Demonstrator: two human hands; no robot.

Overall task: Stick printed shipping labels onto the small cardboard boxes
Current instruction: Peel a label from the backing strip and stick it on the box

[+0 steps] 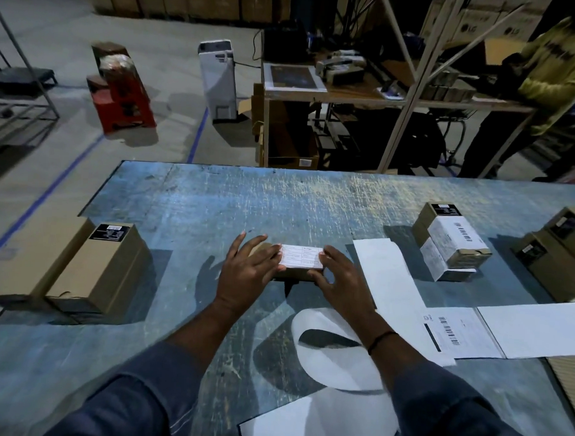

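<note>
Head view: my left hand (245, 271) flat, right hand (342, 281) gripping the small brown cardboard box (294, 274), white paper label (301, 256) applied; two tan boxes (105, 270) remain.

Two hands were in view: left hand (245, 270), right hand (342, 283). At least five cardboard boxes sat on the worktop (247, 200): left pair (105, 270), centre box (294, 274), right box (450, 243), and the cropped edge box (558, 253), whose count was unclear.
</note>
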